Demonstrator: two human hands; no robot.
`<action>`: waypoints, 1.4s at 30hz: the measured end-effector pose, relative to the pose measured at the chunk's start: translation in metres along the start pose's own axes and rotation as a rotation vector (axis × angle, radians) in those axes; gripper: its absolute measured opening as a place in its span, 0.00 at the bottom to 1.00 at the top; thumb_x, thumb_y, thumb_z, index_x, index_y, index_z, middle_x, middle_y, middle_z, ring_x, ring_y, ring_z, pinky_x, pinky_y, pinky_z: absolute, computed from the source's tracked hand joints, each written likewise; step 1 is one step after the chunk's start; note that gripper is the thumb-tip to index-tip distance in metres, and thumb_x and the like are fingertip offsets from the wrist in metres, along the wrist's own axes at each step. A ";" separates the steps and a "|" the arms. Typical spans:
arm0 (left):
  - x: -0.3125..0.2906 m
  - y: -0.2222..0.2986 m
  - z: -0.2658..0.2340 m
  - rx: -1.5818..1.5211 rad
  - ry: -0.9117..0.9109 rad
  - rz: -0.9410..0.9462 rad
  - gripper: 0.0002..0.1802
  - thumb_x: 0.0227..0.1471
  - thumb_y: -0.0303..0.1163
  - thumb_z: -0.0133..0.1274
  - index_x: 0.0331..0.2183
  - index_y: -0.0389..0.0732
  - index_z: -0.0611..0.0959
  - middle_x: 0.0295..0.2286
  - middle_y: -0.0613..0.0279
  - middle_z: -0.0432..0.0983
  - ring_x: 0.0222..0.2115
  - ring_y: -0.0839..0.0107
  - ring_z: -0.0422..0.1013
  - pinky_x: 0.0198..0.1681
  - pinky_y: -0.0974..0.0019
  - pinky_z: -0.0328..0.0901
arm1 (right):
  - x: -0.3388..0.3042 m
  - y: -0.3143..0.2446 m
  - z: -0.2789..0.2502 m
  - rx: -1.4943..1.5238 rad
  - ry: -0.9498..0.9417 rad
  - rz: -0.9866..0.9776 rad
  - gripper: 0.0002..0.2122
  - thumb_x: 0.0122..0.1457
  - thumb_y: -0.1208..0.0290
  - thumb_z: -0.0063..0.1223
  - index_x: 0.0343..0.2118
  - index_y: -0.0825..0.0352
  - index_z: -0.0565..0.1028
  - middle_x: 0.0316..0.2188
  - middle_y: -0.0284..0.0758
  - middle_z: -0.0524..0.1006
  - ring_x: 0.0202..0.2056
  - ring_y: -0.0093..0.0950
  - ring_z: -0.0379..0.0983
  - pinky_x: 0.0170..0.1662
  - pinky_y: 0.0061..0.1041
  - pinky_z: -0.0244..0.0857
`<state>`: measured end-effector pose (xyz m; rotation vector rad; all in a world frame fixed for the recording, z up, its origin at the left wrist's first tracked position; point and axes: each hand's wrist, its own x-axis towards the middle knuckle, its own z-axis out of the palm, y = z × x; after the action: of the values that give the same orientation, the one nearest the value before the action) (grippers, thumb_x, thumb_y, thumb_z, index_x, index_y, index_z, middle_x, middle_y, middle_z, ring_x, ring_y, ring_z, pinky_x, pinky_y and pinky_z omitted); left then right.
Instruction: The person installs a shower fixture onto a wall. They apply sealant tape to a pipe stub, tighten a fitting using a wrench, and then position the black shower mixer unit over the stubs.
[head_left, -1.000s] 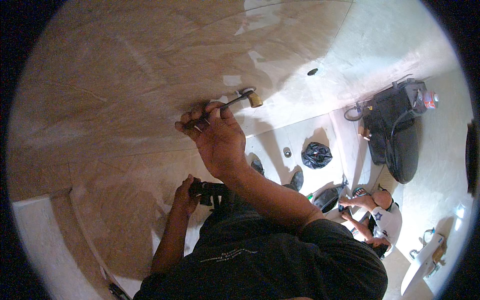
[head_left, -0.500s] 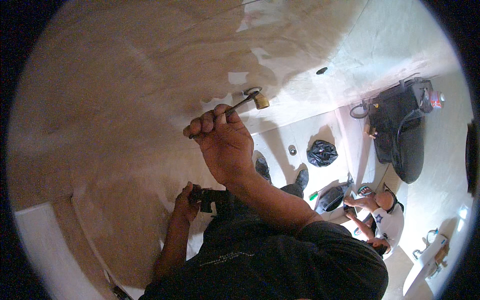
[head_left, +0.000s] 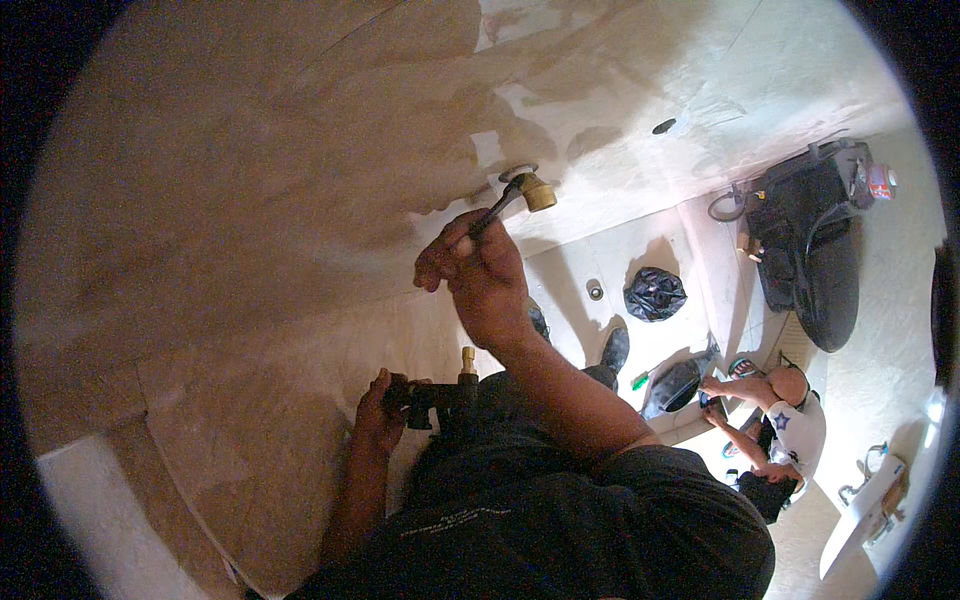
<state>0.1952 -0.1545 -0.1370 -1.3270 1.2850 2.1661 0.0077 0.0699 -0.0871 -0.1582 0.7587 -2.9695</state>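
My right hand point(head_left: 488, 285) is closed around the handle of a dark metal wrench point(head_left: 490, 215). The wrench's far end meets a brass elbow fitting point(head_left: 538, 192) that sticks out of a hole in the tiled wall. Lower and to the left, my left hand point(head_left: 378, 412) is closed around one end of a dark, blocky pipe fitting point(head_left: 430, 398), which looks like a valve body. A short brass piece point(head_left: 468, 360) stands up from its right end. Shadow hides most of the left fingers and the detail of the dark piece.
Another hole point(head_left: 664, 127) opens in the wall at the right. A black plastic bag point(head_left: 655, 294) and a round drain point(head_left: 595, 290) are on the floor. A black toilet point(head_left: 815, 260) stands at the right. Below it crouches a person point(head_left: 785, 435) near a dark bag point(head_left: 675, 385).
The wrench and my right hand have swung somewhat, with the hand now closer below the elbow. The brass piece on the dark fitting has come into view. The whole view has shifted slightly.
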 end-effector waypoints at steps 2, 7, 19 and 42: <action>0.006 -0.003 -0.005 0.038 0.011 0.006 0.18 0.60 0.48 0.53 0.34 0.41 0.78 0.34 0.53 0.81 0.44 0.48 0.76 0.51 0.43 0.64 | -0.002 0.001 -0.011 -0.054 0.035 0.036 0.09 0.68 0.64 0.46 0.38 0.64 0.64 0.23 0.32 0.67 0.28 0.29 0.70 0.34 0.31 0.65; 0.011 -0.004 -0.003 -0.016 -0.104 0.025 0.19 0.60 0.49 0.53 0.35 0.41 0.79 0.36 0.50 0.81 0.44 0.48 0.76 0.51 0.43 0.65 | 0.004 -0.023 -0.027 -0.458 0.026 0.040 0.11 0.69 0.62 0.43 0.36 0.66 0.63 0.22 0.35 0.70 0.25 0.27 0.68 0.33 0.28 0.64; 0.005 -0.005 0.011 0.029 -0.123 0.083 0.20 0.59 0.49 0.54 0.35 0.39 0.79 0.36 0.48 0.81 0.44 0.50 0.76 0.47 0.49 0.68 | 0.014 -0.044 -0.056 -0.852 -0.072 -0.048 0.09 0.69 0.69 0.40 0.43 0.71 0.64 0.25 0.38 0.74 0.28 0.27 0.71 0.34 0.28 0.67; -0.067 0.010 0.310 -0.203 -0.398 0.244 0.18 0.60 0.47 0.52 0.40 0.41 0.77 0.36 0.57 0.78 0.40 0.60 0.76 0.43 0.49 0.71 | -0.071 -0.250 -0.019 -0.913 0.274 0.176 0.18 0.55 0.67 0.66 0.42 0.69 0.69 0.30 0.38 0.79 0.29 0.23 0.75 0.33 0.23 0.73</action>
<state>0.0501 0.1024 -0.0216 -0.7681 1.1382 2.6172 0.0650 0.3048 0.0106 0.2622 1.9758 -2.2743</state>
